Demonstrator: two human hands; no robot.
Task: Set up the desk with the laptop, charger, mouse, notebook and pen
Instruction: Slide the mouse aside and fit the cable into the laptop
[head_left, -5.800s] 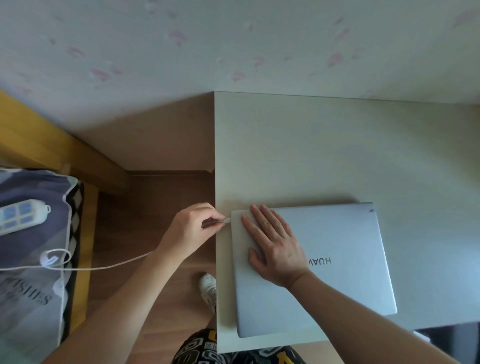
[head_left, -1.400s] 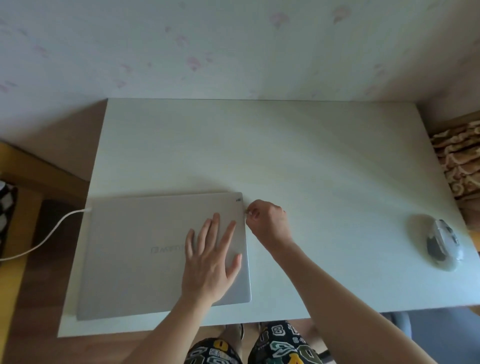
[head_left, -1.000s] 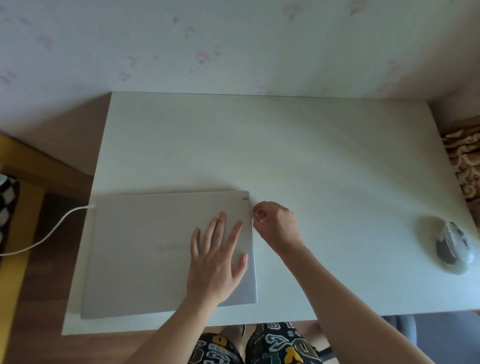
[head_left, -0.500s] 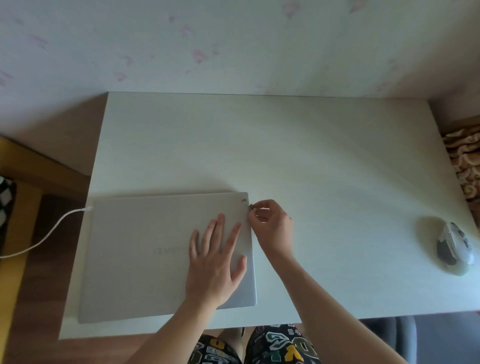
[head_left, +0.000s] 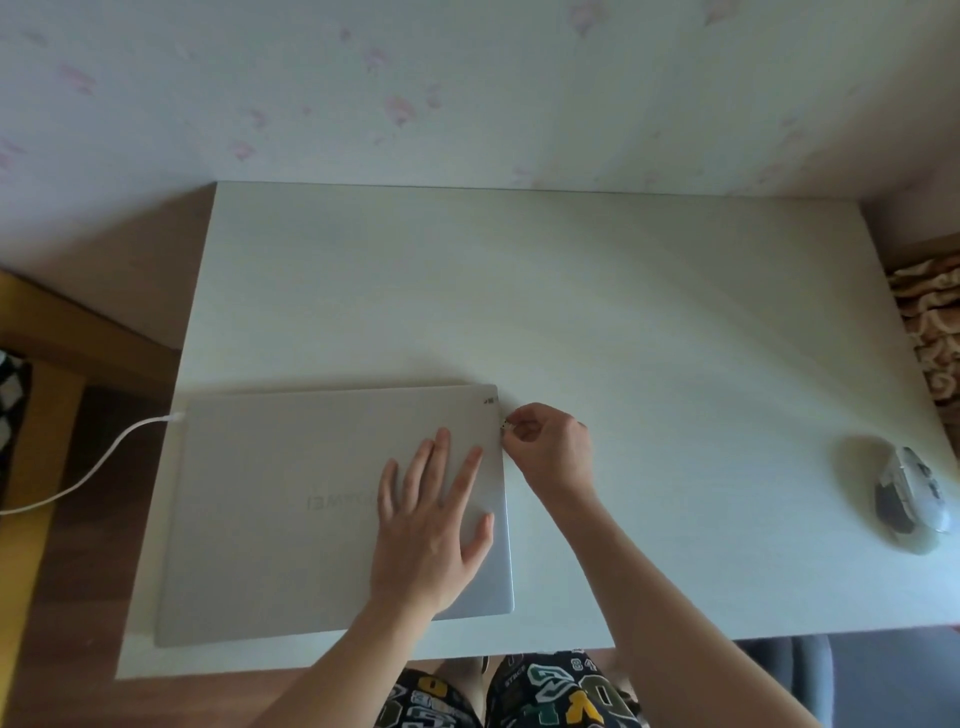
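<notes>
A closed laptop (head_left: 332, 512), a flat matte silver slab with rounded corners, lies on the left half of the pale, smooth tabletop (head_left: 597, 312). The left hand (head_left: 431, 525) rests flat on its lid, fingers spread. The right hand (head_left: 550, 447) pinches something tiny (too small to identify) against the laptop's right edge. A thin white charger cable (head_left: 98, 467) touches the left edge. A rounded grey-and-white mouse (head_left: 906, 499) sits well apart, far right.
</notes>
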